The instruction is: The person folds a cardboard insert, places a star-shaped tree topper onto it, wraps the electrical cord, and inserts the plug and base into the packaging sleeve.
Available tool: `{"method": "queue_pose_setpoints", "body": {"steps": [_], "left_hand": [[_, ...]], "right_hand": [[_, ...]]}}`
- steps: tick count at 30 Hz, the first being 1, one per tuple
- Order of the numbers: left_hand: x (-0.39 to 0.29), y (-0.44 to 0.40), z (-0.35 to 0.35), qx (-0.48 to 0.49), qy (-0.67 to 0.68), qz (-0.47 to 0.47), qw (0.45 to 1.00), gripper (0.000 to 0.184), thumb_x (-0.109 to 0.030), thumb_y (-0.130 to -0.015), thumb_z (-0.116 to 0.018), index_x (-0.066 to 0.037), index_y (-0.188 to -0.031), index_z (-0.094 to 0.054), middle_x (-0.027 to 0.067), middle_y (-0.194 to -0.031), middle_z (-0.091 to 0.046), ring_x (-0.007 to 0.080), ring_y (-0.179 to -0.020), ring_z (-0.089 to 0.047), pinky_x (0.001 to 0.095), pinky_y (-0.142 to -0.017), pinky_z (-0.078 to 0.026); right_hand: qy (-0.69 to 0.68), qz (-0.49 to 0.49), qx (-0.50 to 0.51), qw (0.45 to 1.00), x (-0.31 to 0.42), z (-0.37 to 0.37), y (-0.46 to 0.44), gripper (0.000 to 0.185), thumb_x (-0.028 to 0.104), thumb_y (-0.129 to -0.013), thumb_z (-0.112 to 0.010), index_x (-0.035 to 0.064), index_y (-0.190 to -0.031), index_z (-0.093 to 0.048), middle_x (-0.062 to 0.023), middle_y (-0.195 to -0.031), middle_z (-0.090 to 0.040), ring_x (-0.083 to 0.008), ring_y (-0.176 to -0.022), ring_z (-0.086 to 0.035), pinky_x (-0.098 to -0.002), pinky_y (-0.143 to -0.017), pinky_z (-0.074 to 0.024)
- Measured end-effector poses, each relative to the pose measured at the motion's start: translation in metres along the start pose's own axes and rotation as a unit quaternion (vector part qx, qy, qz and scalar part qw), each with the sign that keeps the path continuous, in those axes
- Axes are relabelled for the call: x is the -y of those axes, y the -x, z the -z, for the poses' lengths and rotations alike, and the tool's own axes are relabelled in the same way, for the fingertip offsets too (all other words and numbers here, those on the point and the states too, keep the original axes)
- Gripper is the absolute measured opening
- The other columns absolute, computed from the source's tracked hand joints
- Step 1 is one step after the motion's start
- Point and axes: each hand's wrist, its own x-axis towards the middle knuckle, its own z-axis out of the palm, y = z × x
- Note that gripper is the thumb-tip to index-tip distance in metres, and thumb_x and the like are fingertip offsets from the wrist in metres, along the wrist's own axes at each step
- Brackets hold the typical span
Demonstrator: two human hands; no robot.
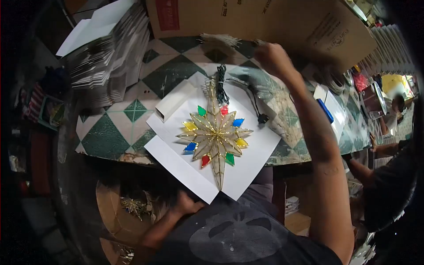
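Observation:
A star-shaped lantern [216, 134] with gold edging and red, blue, green and yellow tips lies on an unfolded white card sheet [260, 145]. A bundled dark green cord [222, 86] rests at its top, with a black plug [263, 118] to the right. My right hand [274, 59] is stretched to the far side of the table, curled and slightly blurred, close to some thin pale strips; what it grips is hidden. Low at the near edge, my left hand [189, 204] is beside the sheet's lower left corner, its fingers mostly hidden.
A bundle of thin pale strips [220, 40] lies at the back of the checkered table [106, 132]. Behind stands a large cardboard box [265, 22]. Stacked white folded cartons [110, 57] rise at left. A blue object [325, 110] lies right. Another person [388, 185] is at right.

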Motion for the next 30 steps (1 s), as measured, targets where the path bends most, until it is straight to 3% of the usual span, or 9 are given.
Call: {"method": "queue_pose_setpoints", "body": {"steps": [3,6,11,16,20,22,23,25,30], "left_hand": [[-0.003,0.009,0.021,-0.007,-0.032,0.029,0.999,0.051,-0.036,-0.082,-0.086,0.002,-0.11,-0.067,0.0146,-0.099,-0.074,0.0306,-0.079,-0.071,0.0398,-0.076,-0.058],[-0.01,0.015,0.037,-0.018,-0.062,0.063,0.996,0.049,-0.033,-0.082,-0.085,0.003,-0.108,-0.065,0.0154,-0.098,-0.072,0.0295,-0.079,-0.07,0.0378,-0.075,-0.058],[-0.024,0.016,0.025,-0.148,0.25,0.108,0.951,0.042,-0.02,-0.086,-0.081,0.005,-0.113,-0.062,0.0156,-0.099,-0.072,0.0282,-0.082,-0.069,0.0376,-0.081,-0.057],[-0.016,0.01,0.021,-0.161,0.249,0.201,0.934,0.033,-0.007,-0.091,-0.072,0.005,-0.118,-0.059,0.017,-0.103,-0.072,0.0286,-0.092,-0.069,0.0397,-0.088,-0.056],[0.021,0.029,0.011,0.01,0.063,0.185,0.981,0.049,-0.017,-0.097,-0.067,-0.002,-0.141,-0.051,0.018,-0.134,-0.059,0.0362,-0.116,-0.06,0.0437,-0.101,-0.049],[0.043,0.044,0.006,0.113,-0.003,0.212,0.971,0.057,-0.022,-0.101,-0.064,-0.005,-0.152,-0.047,0.0185,-0.149,-0.053,0.04,-0.128,-0.056,0.0457,-0.108,-0.046],[0.05,0.051,0.003,0.168,-0.029,0.224,0.96,0.061,-0.025,-0.102,-0.063,-0.007,-0.157,-0.045,0.0188,-0.157,-0.05,0.0419,-0.134,-0.054,0.0467,-0.111,-0.044],[0.061,0.071,-0.003,0.122,0.037,0.221,0.967,0.057,-0.024,-0.106,-0.057,-0.007,-0.159,-0.043,0.0181,-0.16,-0.047,0.0402,-0.138,-0.052,0.0456,-0.115,-0.041],[0.006,0.031,0.012,0.192,0.021,0.264,0.945,0.056,-0.025,-0.108,-0.053,-0.008,-0.16,-0.041,0.0172,-0.164,-0.042,0.0365,-0.144,-0.048,0.0453,-0.12,-0.038]], "right_hand": [[-0.023,-0.036,-0.037,0.998,-0.012,-0.064,-0.071,0.016,0.016,-0.09,-0.068,0.0032,-0.095,-0.074,-0.0173,-0.091,-0.073,-0.0371,-0.07,-0.063,-0.0454,-0.069,-0.0526],[0.115,0.087,0.009,0.99,-0.018,-0.085,-0.117,0.026,0.024,-0.095,-0.064,0.0058,-0.112,-0.072,-0.0157,-0.107,-0.073,-0.0328,-0.085,-0.066,-0.0443,-0.079,-0.0547],[0.294,0.244,0.081,0.92,-0.013,-0.086,-0.139,0.041,0.035,-0.103,-0.059,0.0092,-0.133,-0.069,-0.0136,-0.129,-0.071,-0.0272,-0.106,-0.07,-0.0429,-0.093,-0.0574],[0.044,0.15,0.025,0.987,0.04,-0.008,-0.101,0.032,0.022,-0.101,-0.063,0.0035,-0.126,-0.07,-0.0108,-0.115,-0.072,-0.0225,-0.094,-0.069,-0.0356,-0.085,-0.057],[-0.182,0.032,0.015,0.983,0.015,0.06,0.012,0.024,0.011,-0.099,-0.067,-0.001,-0.12,-0.07,-0.0086,-0.105,-0.073,-0.0187,-0.085,-0.068,-0.0298,-0.079,-0.0567],[-0.302,-0.058,0.048,0.95,0.059,0.063,0.073,0.021,0.006,-0.099,-0.069,-0.0033,-0.117,-0.071,-0.0074,-0.1,-0.073,-0.0169,-0.08,-0.068,-0.0268,-0.075,-0.0565],[-0.488,-0.1,0.017,0.867,0.082,0.054,0.114,0.023,-0.005,-0.093,-0.07,-0.0036,-0.116,-0.071,-0.0113,-0.102,-0.075,-0.0164,-0.083,-0.07,-0.0247,-0.076,-0.0572],[-0.602,-0.124,-0.06,0.786,0.157,0.02,0.186,0.023,-0.005,-0.09,-0.073,-0.0019,-0.113,-0.073,-0.012,-0.104,-0.077,-0.0164,-0.085,-0.072,-0.0253,-0.076,-0.0581],[-0.467,-0.079,-0.089,0.876,0.221,-0.018,0.256,0.02,-0.004,-0.082,-0.077,-0.0002,-0.101,-0.077,-0.0119,-0.103,-0.079,-0.0207,-0.087,-0.073,-0.0285,-0.074,-0.0568]]}}
